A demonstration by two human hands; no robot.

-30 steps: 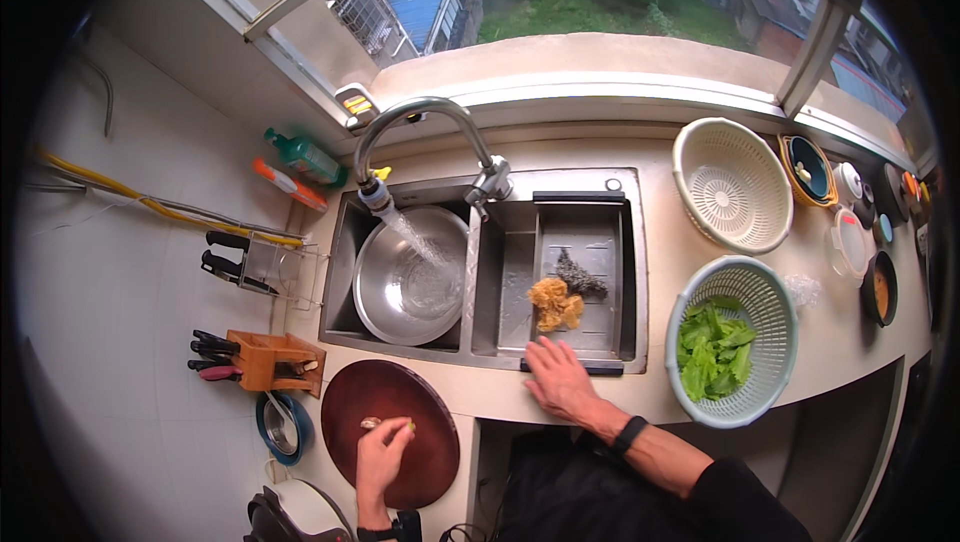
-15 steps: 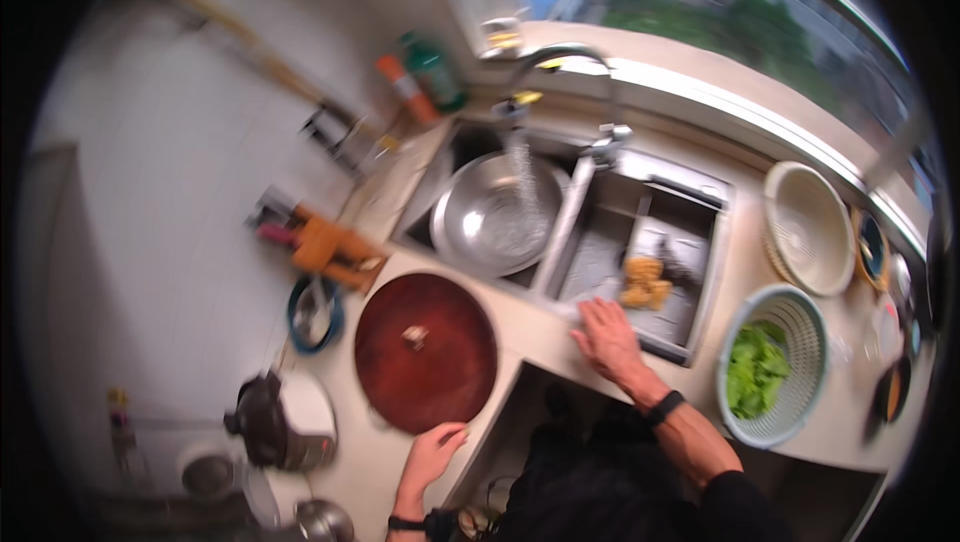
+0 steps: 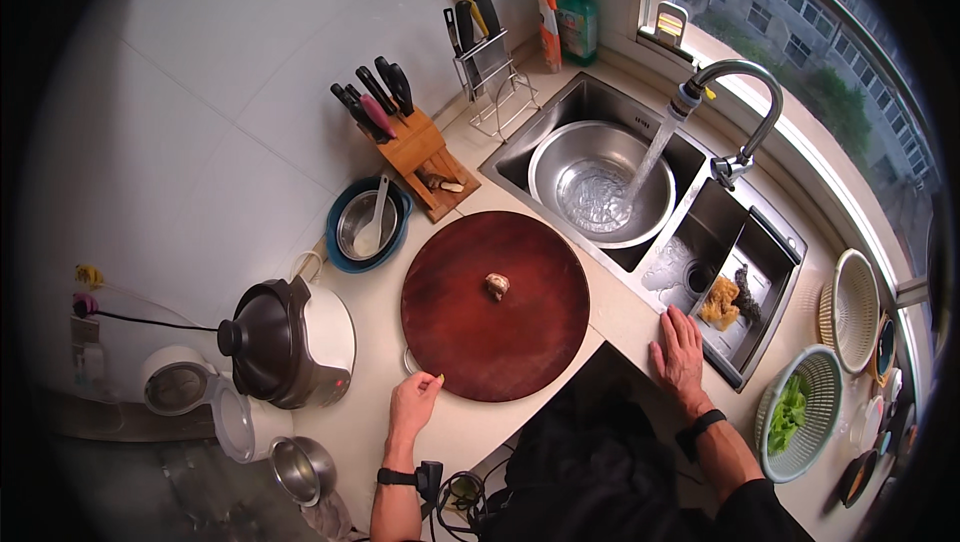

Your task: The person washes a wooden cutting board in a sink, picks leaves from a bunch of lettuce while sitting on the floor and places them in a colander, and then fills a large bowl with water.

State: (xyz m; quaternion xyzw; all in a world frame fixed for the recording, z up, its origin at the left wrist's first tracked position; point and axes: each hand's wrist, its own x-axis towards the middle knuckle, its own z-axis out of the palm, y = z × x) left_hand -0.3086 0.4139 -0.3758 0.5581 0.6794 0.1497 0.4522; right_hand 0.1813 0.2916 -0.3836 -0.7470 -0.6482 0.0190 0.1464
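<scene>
Round, dark red-brown wooden chopping board [image 3: 495, 307] lying flat on the pale surface [image 3: 610, 307], its face smooth and matt. A single small, knobbly, beige-brown piece of food [image 3: 496, 285], possibly ginger, sits near the board's centre, whole and apparently uncut. Left hand [image 3: 413, 404] at the board's near-left rim, fingers loosely curled, a small yellowish scrap pinched or lying at the fingertips; which cannot be told. Right hand [image 3: 680, 352] spread flat and empty on the surface edge beside the sink [image 3: 745, 342].

Judged progress: early preparation. The curved faucet [image 3: 735, 102] runs into a polished steel bowl [image 3: 600, 182], partly filled; cutting appears not begun, with every knife seated in the wooden knife block [image 3: 410, 142].

Periphery: green leaves in a woven plastic colander [image 3: 800, 412], blue-rimmed bowl with spoon [image 3: 368, 225], glossy rice cooker [image 3: 290, 342].
</scene>
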